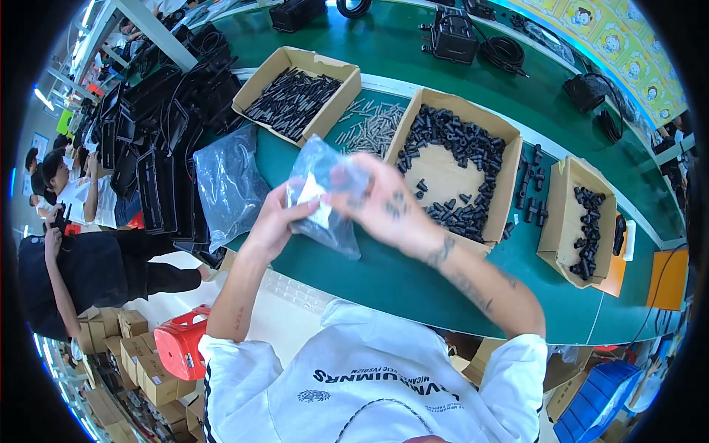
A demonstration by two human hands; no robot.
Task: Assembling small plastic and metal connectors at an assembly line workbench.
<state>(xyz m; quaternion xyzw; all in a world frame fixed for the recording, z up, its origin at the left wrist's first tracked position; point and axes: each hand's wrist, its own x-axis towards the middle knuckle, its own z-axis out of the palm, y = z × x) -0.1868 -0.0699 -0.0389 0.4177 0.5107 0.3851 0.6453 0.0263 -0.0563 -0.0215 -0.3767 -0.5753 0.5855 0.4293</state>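
A clear plastic bag with a white paper or label inside hangs over the green table's near side, held up by both hands. My left hand pinches its left edge, thumb on top. My right hand is closed on its upper right part, slightly smeared by motion. Another clear plastic bag lies flat on the table, left of my left hand. Beyond the hands stand a cardboard box of thin dark rods, a pile of loose metal pins and a cardboard box of black plastic fittings.
At the right, another cardboard box holds black fittings, with several loose fittings beside it. Black cases are stacked at the left. Black devices with cables stand on the far green belt. A red stool and another person are at the left.
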